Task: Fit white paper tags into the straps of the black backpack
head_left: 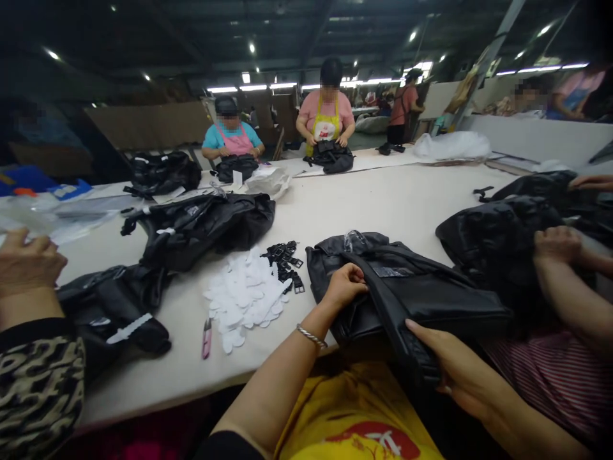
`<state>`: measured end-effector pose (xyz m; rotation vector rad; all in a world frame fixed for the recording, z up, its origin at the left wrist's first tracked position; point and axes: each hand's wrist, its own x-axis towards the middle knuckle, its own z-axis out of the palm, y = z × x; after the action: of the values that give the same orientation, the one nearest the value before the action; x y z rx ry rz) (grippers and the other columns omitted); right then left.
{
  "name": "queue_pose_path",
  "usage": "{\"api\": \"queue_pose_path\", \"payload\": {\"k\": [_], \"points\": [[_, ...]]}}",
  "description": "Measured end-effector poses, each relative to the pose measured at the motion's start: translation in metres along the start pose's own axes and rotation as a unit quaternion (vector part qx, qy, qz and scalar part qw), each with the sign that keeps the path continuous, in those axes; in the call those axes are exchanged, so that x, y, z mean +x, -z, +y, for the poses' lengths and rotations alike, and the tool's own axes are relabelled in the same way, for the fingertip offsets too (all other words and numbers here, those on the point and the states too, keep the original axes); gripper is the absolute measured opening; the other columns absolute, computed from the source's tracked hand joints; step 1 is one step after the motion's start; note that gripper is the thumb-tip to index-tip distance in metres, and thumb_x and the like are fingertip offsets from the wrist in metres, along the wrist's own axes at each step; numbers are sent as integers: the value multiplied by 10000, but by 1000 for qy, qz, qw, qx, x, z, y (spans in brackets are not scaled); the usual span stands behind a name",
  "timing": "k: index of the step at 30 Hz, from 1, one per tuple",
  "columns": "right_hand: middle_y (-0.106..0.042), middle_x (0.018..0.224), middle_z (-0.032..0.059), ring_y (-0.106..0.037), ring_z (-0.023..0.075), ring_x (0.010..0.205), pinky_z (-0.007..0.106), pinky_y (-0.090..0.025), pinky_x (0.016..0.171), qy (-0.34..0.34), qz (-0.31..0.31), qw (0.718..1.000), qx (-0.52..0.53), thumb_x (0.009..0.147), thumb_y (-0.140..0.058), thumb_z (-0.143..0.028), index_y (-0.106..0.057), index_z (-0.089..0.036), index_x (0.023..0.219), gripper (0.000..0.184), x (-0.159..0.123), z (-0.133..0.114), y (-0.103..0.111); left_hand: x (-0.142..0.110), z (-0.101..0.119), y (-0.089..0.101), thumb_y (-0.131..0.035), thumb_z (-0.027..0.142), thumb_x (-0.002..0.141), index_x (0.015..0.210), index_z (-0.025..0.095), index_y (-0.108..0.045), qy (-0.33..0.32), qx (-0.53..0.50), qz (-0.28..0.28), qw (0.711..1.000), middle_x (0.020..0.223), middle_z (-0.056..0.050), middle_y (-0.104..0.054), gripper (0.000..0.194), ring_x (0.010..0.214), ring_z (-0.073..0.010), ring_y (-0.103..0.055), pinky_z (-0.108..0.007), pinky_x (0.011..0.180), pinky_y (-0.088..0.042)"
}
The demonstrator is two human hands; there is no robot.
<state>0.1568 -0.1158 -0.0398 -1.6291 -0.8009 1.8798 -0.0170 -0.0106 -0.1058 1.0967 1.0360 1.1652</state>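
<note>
I am holding a black leather bag (421, 306) on the white table (143, 377), just in front of my yellow printed shirt (354, 409). My left grip (342, 287), with a silver bangle (311, 335) on its wrist, is clamping the bag's upper edge, fingers curled over it. My right grip (428, 351) is closed on a long black band of the bag. A small clear plastic piece (354, 241) is lying on top of the bag. Just left of the bag, a heap of flat white oval pieces (244, 297) and a cluster of small black plastic buckles (285, 265) are lying on the table, with a pink-handled utility knife (206, 338) near the heap. Farther left, a rumpled black bag (201, 227) is lying on the table. A co-worker's hand (29, 262) above a leopard-print sleeve (41, 396) is resting at my left, while another co-worker's hand (555, 246) is pressing on a second black bag (498, 236) at my right. Across the table, a person in a pink apron (234, 144) and a person in a yellow apron (325, 128) are working over black bags.
</note>
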Motion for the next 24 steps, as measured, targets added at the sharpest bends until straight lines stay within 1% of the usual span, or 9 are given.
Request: {"api": "queue_pose_path", "payload": {"k": [4, 8, 13, 16, 18, 19, 21, 22, 24], "points": [[-530, 529, -29, -493, 67, 460, 138, -387, 384, -38, -52, 997, 39, 651, -687, -331, -596, -146, 724, 218, 2, -2, -1, -4, -6, -1, -645, 120, 491, 638, 156, -487, -17, 120, 34, 992, 533, 67, -473, 219, 521, -71, -433, -197, 521, -347], [-460, 442, -68, -334, 4, 324, 90, -212, 270, -36, -44, 997, 48, 647, -698, -305, -555, -133, 615, 226, 8, 7, -6, -5, -9, 3, -648, 174, 518, 635, 164, -516, -37, 198, 66, 977, 577, 47, -509, 177, 561, -93, -455, -209, 546, -353], [-606, 580, -24, -536, 66, 464, 122, -407, 360, -45, 20, 996, 71, 639, -699, -166, -608, -134, 723, 128, 9, 8, -7, -14, 6, 13, -679, 247, 514, 606, 177, -560, -62, 289, 63, 953, 643, -10, -527, 166, 663, -165, -501, -279, 668, -407], [-618, 564, -14, -543, 81, 440, 138, -436, 360, -53, 44, 993, 92, 633, -686, -109, -604, -129, 669, 93, 5, -2, -7, -38, 25, 10, -657, 273, 578, 732, 184, -582, -131, 316, 150, 928, 834, -61, -537, 194, 865, -225, -498, -338, 818, -390], [-616, 543, -11, -544, 85, 427, 132, -435, 346, -61, 50, 991, 111, 622, -677, -73, -596, -134, 629, 102, 3, -10, -7, -60, 36, 1, -562, 259, 681, 758, 186, -581, -154, 278, 178, 931, 846, -61, -555, 108, 875, -209, -510, -344, 843, -385], [-617, 542, -8, -550, 88, 434, 127, -438, 348, -68, 47, 989, 118, 614, -675, -60, -596, -137, 625, 110, 1, -13, -8, -70, 39, -5, -522, 262, 713, 731, 183, -582, -131, 235, 156, 950, 785, -51, -570, 101, 811, -194, -534, -340, 810, -406], [-629, 570, 1, -568, 98, 466, 132, -469, 385, -86, 35, 988, 125, 590, -684, -58, -607, -150, 648, 133, 0, -18, -6, -87, 42, -18, -489, 302, 733, 644, 171, -567, -15, 114, 72, 991, 615, -26, -561, 176, 617, -164, -551, -329, 668, -455], [-636, 593, 5, -576, 106, 484, 144, -487, 409, -89, 29, 989, 118, 580, -693, -75, -612, -164, 666, 147, 0, -18, -4, -92, 43, -24, -486, 319, 731, 608, 166, -550, 57, 45, 32, 997, 545, -14, -540, 207, 532, -152, -538, -322, 596, -461], [-644, 626, 10, -590, 128, 508, 176, -513, 433, -63, 15, 996, 68, 579, -706, -149, -613, -200, 681, 148, 3, -17, 3, -94, 45, -31, -478, 319, 734, 564, 156, -514, 171, -73, -19, 982, 476, -3, -513, 238, 450, -136, -516, -307, 520, -456]]}}
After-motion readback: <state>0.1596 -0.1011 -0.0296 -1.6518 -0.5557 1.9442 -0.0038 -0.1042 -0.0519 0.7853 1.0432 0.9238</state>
